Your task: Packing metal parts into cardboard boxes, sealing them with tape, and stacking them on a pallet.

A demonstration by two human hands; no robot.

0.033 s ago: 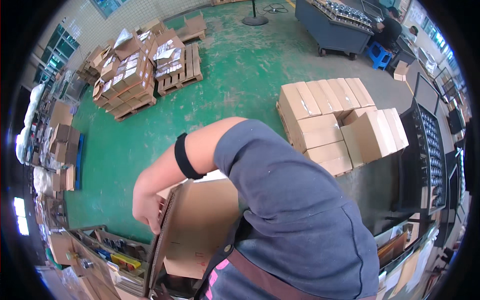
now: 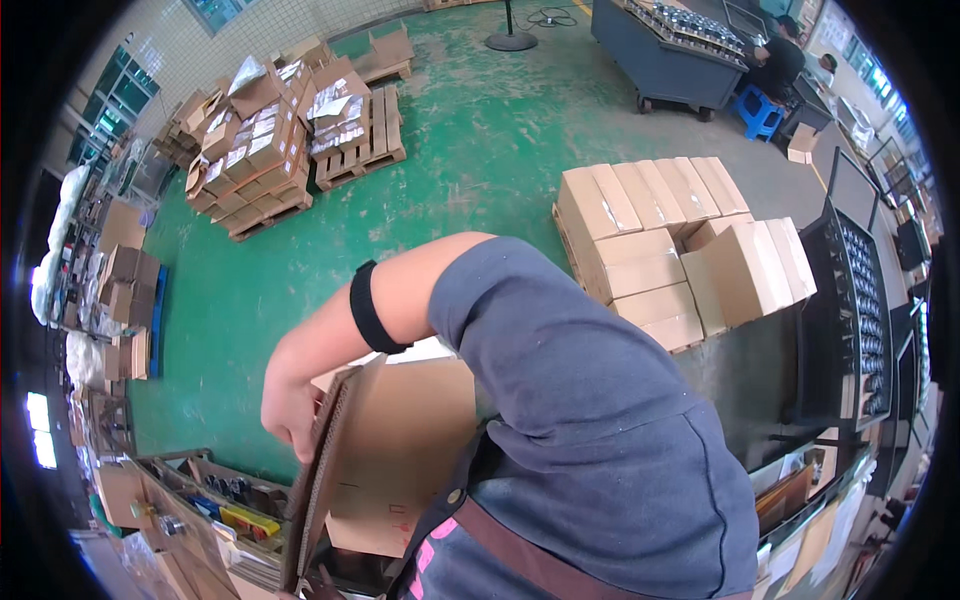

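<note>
My right arm reaches across to the left, and my right hand (image 2: pixel 292 405) is closed over the top edge of a stack of flattened cardboard (image 2: pixel 326 470). The stack stands on edge, tilted, with corrugated layers showing along its side; my fingertips go behind it. Just right of it is a broad brown cardboard panel (image 2: pixel 410 420) with red print near its bottom. At the lower edge, a dark shape that looks like fingers of my left hand (image 2: pixel 322 584) shows by the foot of the stack, shadowed and mostly cut off.
A bench (image 2: pixel 190 500) with a yellow tool (image 2: pixel 250 521) lies at the lower left. Stacked closed cartons (image 2: pixel 645 260) stand on a pallet to the right, beside a black rack (image 2: pixel 850 310) of parts. Far left are loaded pallets (image 2: pixel 385 130). A person (image 2: pixel 778 65) sits at the far right.
My right hand and the top of the cardboard stack have shifted very slightly left and up. The rest looks the same.
</note>
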